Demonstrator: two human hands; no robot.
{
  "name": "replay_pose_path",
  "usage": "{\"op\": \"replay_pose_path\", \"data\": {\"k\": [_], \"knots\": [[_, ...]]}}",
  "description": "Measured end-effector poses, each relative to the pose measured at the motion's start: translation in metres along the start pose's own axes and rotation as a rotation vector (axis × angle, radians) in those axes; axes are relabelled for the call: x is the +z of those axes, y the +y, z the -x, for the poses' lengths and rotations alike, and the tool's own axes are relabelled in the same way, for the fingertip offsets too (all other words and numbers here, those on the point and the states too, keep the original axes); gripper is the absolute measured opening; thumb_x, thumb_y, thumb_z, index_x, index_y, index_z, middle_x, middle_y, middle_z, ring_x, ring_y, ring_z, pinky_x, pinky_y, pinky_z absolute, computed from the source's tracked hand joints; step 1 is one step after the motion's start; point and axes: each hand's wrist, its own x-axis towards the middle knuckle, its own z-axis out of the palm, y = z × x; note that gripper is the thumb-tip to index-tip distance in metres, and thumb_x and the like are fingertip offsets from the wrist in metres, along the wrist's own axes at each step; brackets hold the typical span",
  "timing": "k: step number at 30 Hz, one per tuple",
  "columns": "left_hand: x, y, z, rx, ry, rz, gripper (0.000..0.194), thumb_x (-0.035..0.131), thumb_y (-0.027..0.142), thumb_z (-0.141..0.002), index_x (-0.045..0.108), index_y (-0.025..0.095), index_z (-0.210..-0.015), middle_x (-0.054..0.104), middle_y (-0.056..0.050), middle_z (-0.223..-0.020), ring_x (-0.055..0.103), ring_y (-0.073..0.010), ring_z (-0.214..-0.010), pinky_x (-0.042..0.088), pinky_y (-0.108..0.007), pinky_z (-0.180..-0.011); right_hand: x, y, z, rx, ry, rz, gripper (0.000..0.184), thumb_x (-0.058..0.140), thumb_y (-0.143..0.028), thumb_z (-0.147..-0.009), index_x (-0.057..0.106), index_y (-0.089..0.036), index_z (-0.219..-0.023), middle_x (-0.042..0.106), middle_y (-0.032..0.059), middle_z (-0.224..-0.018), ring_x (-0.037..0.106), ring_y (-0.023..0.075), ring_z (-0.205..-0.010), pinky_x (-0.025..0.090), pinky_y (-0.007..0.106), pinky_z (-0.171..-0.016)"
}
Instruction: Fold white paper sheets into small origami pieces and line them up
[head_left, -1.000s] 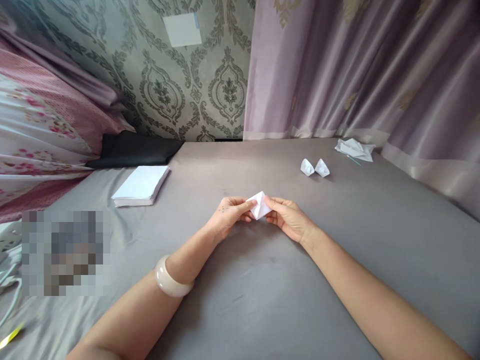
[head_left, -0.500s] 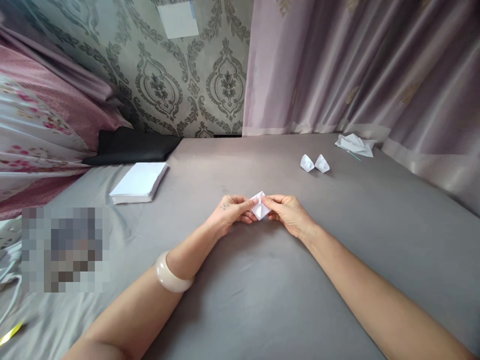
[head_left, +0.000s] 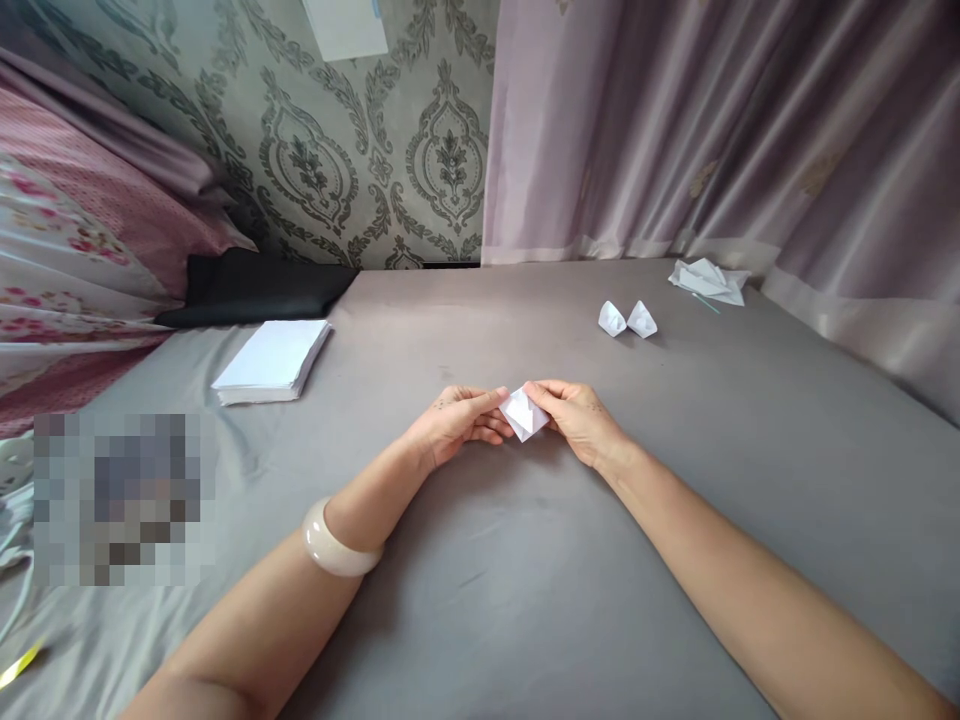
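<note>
A small folded square of white paper, turned corner-down, is held up between my two hands above the grey cloth. My left hand pinches its left corner between thumb and fingers. At the upper right edge, my right hand grips it with the thumb on the front and the fingers behind. Small folded flaps show on the paper's front face. Beyond my right hand, two folded white paper pieces stand side by side on the cloth.
A thick stack of white paper lies at the left, with a black cloth behind it. More folded white paper rests at the far right beside a thin greenish stick. Curtains hang along the back. A blurred patch covers the left side.
My left thumb has slid outward from the middle of the paper to its left corner. My right thumb has moved up slightly, and more of the folded front shows.
</note>
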Motion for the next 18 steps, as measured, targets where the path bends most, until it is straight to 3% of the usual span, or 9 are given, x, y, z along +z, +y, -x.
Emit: {"op": "replay_pose_path", "data": {"k": [4, 8, 14, 18], "knots": [[-0.001, 0.0, 0.0, 0.045, 0.047, -0.114, 0.027, 0.068, 0.034, -0.077, 0.063, 0.009, -0.069, 0.062, -0.003, -0.064, 0.054, -0.0071, -0.052, 0.042, -0.019, -0.05, -0.001, 0.001, -0.001, -0.025, 0.015, 0.13, 0.033, 0.065, -0.048, -0.074, 0.07, -0.017, -0.082, 0.068, 0.0016, -0.071, 0.057, 0.0129, -0.061, 0.044, 0.026, -0.059], [0.004, -0.004, 0.002, 0.12, 0.192, -0.524, 0.029, 0.06, 0.037, -0.079, 0.059, 0.014, -0.064, 0.05, 0.004, -0.053, 0.036, -0.0045, -0.043, 0.025, -0.019, -0.042, 0.001, 0.002, 0.002, -0.136, 0.092, 0.498, 0.024, 0.058, -0.038, -0.081, 0.071, -0.018, -0.079, 0.069, 0.0026, -0.071, 0.059, 0.0154, -0.064, 0.042, 0.027, -0.058], [0.011, -0.007, 0.003, 0.247, 0.335, -1.025, 0.022, 0.054, 0.034, -0.08, 0.063, 0.017, -0.069, 0.062, 0.0, -0.064, 0.052, -0.0131, -0.061, 0.037, -0.025, -0.058, 0.0, 0.006, 0.005, -0.35, 0.202, 0.985, 0.018, 0.054, -0.027, -0.084, 0.071, -0.022, -0.08, 0.068, 0.005, -0.087, 0.06, 0.0175, -0.074, 0.041, 0.029, -0.065], [0.011, -0.013, 0.0, 0.277, 0.36, -1.147, 0.014, 0.054, 0.03, -0.081, 0.062, 0.02, -0.076, 0.066, -0.001, -0.072, 0.056, -0.015, -0.064, 0.038, -0.026, -0.059, -0.004, 0.009, 0.004, -0.516, 0.162, 0.93, 0.018, 0.051, -0.019, -0.086, 0.069, -0.021, -0.089, 0.067, 0.004, -0.089, 0.06, 0.0158, -0.078, 0.043, 0.027, -0.071]]}}
